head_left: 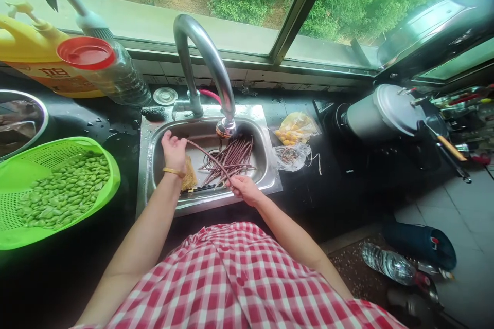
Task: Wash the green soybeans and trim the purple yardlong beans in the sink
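A long, thin purple bean (pixel 208 155) stretches between my two hands over the steel sink (pixel 266 177). My left hand (pixel 174 151) is closed on its upper end at the sink's left side. Lower and to the right, my right hand (pixel 244 188) pinches the other end near the front rim. Beneath it a heap of purple long beans (pixel 240 157) lies in the basin. A yellow-brown sponge-like pad (pixel 189 176) sits below my left wrist, partly hidden by it. The curved faucet (pixel 226 126) hangs above the heap.
A green colander (pixel 111 164) of shelled green beans (pixel 73 190) stands left. Behind it are a red-lidded plastic jar (pixel 123 77) and a yellow jug (pixel 23 36). Right of the sink lie plastic bags (pixel 293 157), then a pressure cooker (pixel 382 113) with a protruding handle. Bottles (pixel 388 262) lie on the floor.
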The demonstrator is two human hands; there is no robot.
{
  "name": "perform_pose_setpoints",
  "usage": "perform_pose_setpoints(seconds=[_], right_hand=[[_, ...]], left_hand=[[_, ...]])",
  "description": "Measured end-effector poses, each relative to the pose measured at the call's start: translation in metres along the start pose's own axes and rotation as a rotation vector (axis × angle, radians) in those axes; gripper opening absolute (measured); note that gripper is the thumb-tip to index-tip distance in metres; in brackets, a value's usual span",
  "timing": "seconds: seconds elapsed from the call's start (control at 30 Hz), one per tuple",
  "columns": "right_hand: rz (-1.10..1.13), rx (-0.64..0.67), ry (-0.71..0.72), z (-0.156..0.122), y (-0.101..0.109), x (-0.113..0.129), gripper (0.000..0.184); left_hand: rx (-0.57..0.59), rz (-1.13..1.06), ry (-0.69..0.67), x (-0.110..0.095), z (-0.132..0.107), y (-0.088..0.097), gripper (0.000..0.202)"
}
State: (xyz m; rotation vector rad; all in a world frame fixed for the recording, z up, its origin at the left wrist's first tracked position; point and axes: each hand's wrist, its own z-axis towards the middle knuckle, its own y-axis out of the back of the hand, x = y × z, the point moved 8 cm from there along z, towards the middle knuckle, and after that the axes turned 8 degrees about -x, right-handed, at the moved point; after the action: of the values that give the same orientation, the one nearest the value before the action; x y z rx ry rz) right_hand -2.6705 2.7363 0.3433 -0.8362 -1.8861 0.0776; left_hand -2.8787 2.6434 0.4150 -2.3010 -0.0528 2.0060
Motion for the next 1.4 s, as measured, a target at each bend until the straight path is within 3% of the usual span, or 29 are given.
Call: perform_pose_setpoints(seconds=[0.03,0.1,0.17,0.2,0.27,0.43,0.53,0.7,0.83,0.93,1.1,1.23,1.4], right_hand=[[0.013,-0.003,-0.02,0.0,0.001,0.001,0.036],[0.036,-0.005,-0.051,-0.001,0.003,0.002,0.036],[0.056,-0.01,-0.064,-0.002,0.005,0.004,0.035],[0.063,-0.008,-0.061,-0.003,0.005,0.006,0.034],[0.069,0.002,-0.047,-0.005,0.006,0.009,0.033],[0.018,-0.028,-0.027,-0.006,0.013,0.012,0.032],[0.01,-0.083,-0.007,-0.004,0.018,0.012,0.03],[0.086,-0.146,0.054,0.003,0.018,0.015,0.028],[0.087,-0.172,0.171,0.011,0.014,0.025,0.029],[0.051,-0.168,0.192,0.013,0.011,0.027,0.03],[0.086,-0.136,0.163,0.001,0.023,0.025,0.022],[0.164,-0.132,0.169,-0.005,0.036,0.021,0.024],[0.12,-0.15,0.132,0.003,0.031,0.008,0.031]], left_hand=[[0.097,0.186,-0.257,-0.013,-0.01,-0.007,0.027],[0.481,0.464,-0.67,-0.022,-0.052,-0.038,0.02],[0.901,0.633,-0.868,-0.009,-0.097,-0.061,0.018],[1.037,0.688,-0.906,-0.002,-0.112,-0.067,0.018],[1.165,0.746,-0.92,0.004,-0.127,-0.074,0.019],[1.26,0.592,-0.722,0.006,-0.129,-0.083,0.017],[1.201,0.507,-0.561,0.011,-0.126,-0.08,0.013],[0.932,0.441,-0.322,0.029,-0.118,-0.067,0.013],[0.765,0.285,-0.019,0.049,-0.109,-0.064,0.013],[0.569,0.087,0.224,0.05,-0.085,-0.061,0.015],[0.278,-0.255,0.536,0.033,-0.026,-0.044,0.011],[0.217,-0.312,0.672,0.033,-0.006,-0.03,0.014],[0.181,-0.242,0.73,0.049,-0.008,-0.022,0.014]])
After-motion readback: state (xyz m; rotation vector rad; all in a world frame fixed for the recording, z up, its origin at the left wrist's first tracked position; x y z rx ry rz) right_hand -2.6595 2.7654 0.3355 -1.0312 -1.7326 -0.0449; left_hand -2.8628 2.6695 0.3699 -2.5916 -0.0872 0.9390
